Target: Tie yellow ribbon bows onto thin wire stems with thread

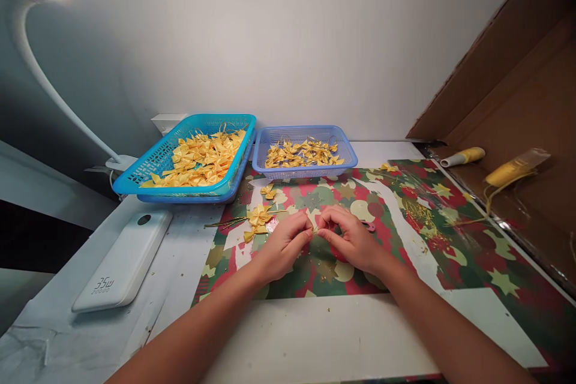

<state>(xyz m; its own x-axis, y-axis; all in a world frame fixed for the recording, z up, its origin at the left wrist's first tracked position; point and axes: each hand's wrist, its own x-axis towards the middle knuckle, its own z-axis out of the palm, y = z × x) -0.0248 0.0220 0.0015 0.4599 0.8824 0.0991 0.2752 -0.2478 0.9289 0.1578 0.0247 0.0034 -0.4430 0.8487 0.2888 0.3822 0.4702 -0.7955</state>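
My left hand (288, 241) and my right hand (348, 236) meet fingertip to fingertip above the patterned paper. Both are closed in a pinch on a thin yellow thread (315, 230), most of it hidden by the fingers. Left of my left hand lie a few yellow ribbon bows (258, 216) with gold-coloured stems. Another small bow (269, 192) rests farther back. Just behind my right hand a bit of a pink object (369, 226) shows, too covered to name.
A turquoise basket (135, 175) of yellow bows stands at back left, beside a blue-violet basket (306, 173) of more bows. A white power bank (121, 261) lies left, under a lamp (40, 72). Yellow thread spools (508, 173) and gold scraps (418, 216) are at right, near a cardboard wall (508, 72).
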